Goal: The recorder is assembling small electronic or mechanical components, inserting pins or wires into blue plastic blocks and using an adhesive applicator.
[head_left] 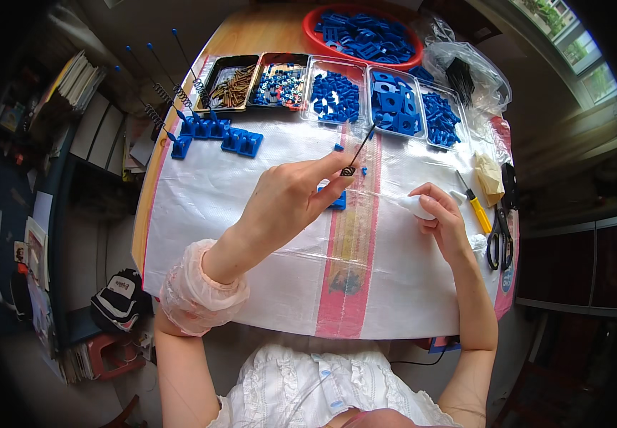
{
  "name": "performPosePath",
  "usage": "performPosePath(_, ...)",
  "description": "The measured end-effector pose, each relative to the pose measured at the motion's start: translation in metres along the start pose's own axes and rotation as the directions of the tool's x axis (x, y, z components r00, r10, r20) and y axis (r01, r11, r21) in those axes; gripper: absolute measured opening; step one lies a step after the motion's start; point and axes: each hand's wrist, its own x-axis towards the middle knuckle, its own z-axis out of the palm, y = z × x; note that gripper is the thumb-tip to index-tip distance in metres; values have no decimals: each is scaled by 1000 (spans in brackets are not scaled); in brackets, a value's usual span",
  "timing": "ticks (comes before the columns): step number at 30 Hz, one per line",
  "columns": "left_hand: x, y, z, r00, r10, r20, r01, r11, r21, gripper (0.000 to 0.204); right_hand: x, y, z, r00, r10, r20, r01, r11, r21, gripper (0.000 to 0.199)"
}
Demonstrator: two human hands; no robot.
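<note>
Between my left thumb and forefinger, my left hand [283, 196] pinches a black coil spring with a straight stem [349, 170]; the stem slants up to the right. Below those fingers a blue plastic base [338, 200] lies on the sheet, partly hidden by my hand. Small blue pieces [364, 171] lie close by. My right hand [442, 221] is closed around a small white bottle [418, 207], its narrow end toward the left. At the left stand finished-looking blue bases [241, 142], several with tall springs and blue tips [182, 93].
Behind my hands runs a row of trays with screws [233, 84], small metal-and-blue parts [278, 89] and blue pieces [335, 96]. A red basin [412, 53] of blue parts stands behind them. At the right lie a yellow-handled screwdriver [479, 214], black scissors [499, 242] and plastic bags [490, 68].
</note>
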Motion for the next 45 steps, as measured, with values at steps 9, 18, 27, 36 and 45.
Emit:
performPosePath(9, 0, -1, 0, 1000, 2, 1, -2, 1000, -4, 23, -1, -1, 5, 1000, 15, -22, -16, 999, -34, 26)
performPosePath(18, 0, 1, -1, 1000, -6, 8, 6, 1000, 2, 23, 1, 0, 5, 1000, 5, -4, -5, 1000, -16, 25)
performPosePath(27, 0, 1, -1, 1000, -2, 5, 2, 1000, 0, 24, 2, -2, 8, 1000, 10, 4, -9, 999, -38, 26)
performPosePath(36, 0, -1, 1, 1000, 5, 1, -5, 1000, -3, 24, 2, -2, 5, 1000, -9, -10, 9, 1000, -16, 25)
performPosePath(45, 0, 0, 0, 1000, 9, -6, -9, 1000, -2, 24, 1, -3, 1, 1000, 6, -20, -6, 999, -39, 27)
